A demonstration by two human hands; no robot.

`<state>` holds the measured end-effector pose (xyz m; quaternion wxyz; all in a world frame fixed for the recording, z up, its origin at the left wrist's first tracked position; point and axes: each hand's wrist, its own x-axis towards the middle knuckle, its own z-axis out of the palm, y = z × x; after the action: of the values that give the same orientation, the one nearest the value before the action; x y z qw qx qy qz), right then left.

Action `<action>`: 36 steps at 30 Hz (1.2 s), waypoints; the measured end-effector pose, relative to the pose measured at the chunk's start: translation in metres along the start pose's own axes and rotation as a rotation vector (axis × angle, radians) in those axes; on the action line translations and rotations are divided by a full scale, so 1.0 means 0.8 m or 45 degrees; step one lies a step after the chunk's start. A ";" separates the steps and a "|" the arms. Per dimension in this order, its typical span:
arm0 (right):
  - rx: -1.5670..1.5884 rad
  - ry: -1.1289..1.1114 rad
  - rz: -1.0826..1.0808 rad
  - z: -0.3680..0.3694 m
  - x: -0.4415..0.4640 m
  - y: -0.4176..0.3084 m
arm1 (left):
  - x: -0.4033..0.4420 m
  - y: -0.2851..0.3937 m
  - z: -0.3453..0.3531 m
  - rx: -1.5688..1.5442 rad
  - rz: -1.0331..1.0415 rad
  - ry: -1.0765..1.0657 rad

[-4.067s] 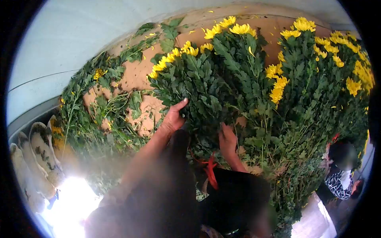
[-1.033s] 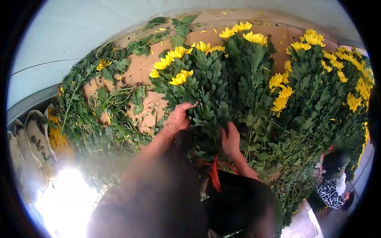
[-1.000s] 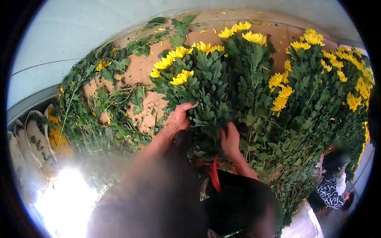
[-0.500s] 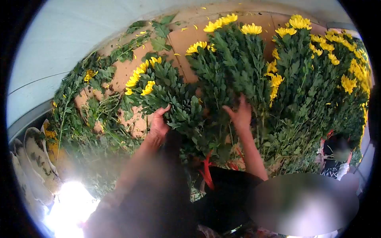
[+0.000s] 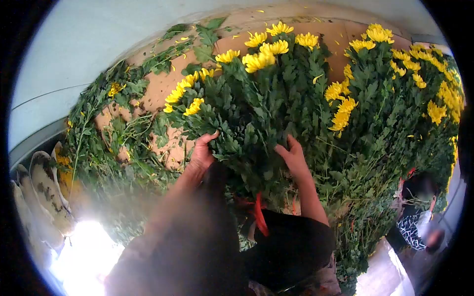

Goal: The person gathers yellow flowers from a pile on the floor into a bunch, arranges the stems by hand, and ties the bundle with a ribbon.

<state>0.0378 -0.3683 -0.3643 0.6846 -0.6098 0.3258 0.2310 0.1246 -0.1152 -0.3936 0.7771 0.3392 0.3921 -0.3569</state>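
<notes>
Between my two hands is a leafy bunch of yellow chrysanthemums (image 5: pixel 247 113), its flower heads pointing away from me. My left hand (image 5: pixel 201 155) clasps the left side of the bunch, thumb on top and the other fingers hidden beneath the leaves. On the right side my right hand (image 5: pixel 295 159) grips the stems, with thumb and forefinger showing and the rest partly hidden by foliage. Below the hands, a red strip (image 5: pixel 259 215) hangs by my dark clothing. More yellow chrysanthemums (image 5: pixel 343 113) lie just right of my right hand.
Cardboard (image 5: pixel 170 84) lies under the flowers, scattered with petals and leaves. Loose stems and leaves (image 5: pixel 118 133) spread to the left. A person (image 5: pixel 417 229) in a patterned top is at the far right. A pale sheet (image 5: pixel 385 271) sits at the lower right, and a pale wall (image 5: pixel 98 44) rises behind.
My right hand has moved left and slightly down, toward my left hand. The chrysanthemums between the hands are drawn closer together, and their heads have shifted. The view has tilted slightly.
</notes>
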 end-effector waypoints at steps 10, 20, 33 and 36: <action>0.101 0.088 0.041 0.001 0.007 -0.005 | -0.009 0.001 0.012 -0.040 -0.021 -0.089; -1.207 0.404 -0.831 0.014 0.015 -0.058 | 0.010 -0.004 -0.036 -0.059 0.006 -0.062; -1.208 0.214 -0.643 0.036 -0.001 0.003 | -0.026 0.017 -0.035 0.061 0.153 0.009; -1.097 0.607 -0.778 0.021 0.006 -0.011 | -0.036 0.020 -0.022 0.078 0.264 -0.037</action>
<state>0.0499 -0.3536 -0.3609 0.3179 -0.9351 0.1565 -0.0091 0.1189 -0.0847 -0.3730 0.8047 0.3962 0.3325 -0.2914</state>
